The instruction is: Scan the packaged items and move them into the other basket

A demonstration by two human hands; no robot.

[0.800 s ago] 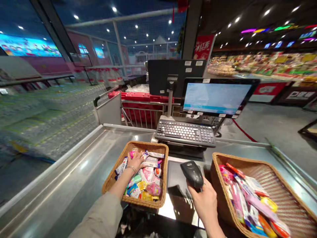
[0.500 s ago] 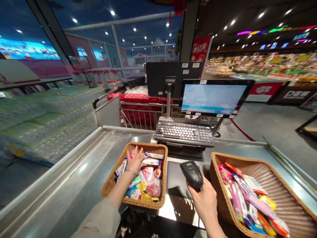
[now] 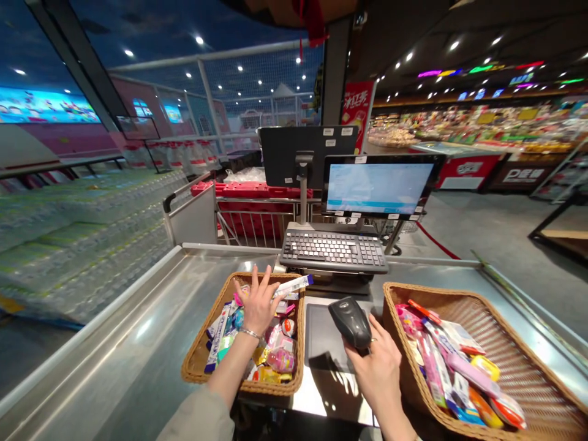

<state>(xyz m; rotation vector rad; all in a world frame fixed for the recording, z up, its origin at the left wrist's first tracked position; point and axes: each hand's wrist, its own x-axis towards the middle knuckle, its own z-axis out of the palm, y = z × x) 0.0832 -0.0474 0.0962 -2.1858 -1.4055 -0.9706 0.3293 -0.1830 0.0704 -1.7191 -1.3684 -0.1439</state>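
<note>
My left hand [image 3: 258, 309] hovers over a wicker basket [image 3: 195, 361] of small colourful packets, fingers spread. Its thumb is close to a slim white packet [image 3: 291, 285], which tilts up over the far rim. A pink round-bottomed packet [image 3: 280, 361] lies lower in the basket. My right hand [image 3: 374, 367] grips a black handheld barcode scanner [image 3: 350, 323], nose pointing left. Beside it stands a second wicker basket [image 3: 459, 300], holding long pink and white packets [image 3: 452, 361].
A steel checkout counter [image 3: 114, 318] runs under both baskets. Between them lies a black scanning pad [image 3: 321, 337]. Behind it are a keyboard [image 3: 333, 250] and a lit monitor [image 3: 379, 187]. Red crates [image 3: 257, 208] stand behind a metal railing.
My left hand has moved toward the far side of its basket, and the white packet now stands tilted above the rim. The right hand still holds the scanner. The whole view has shifted slightly.
</note>
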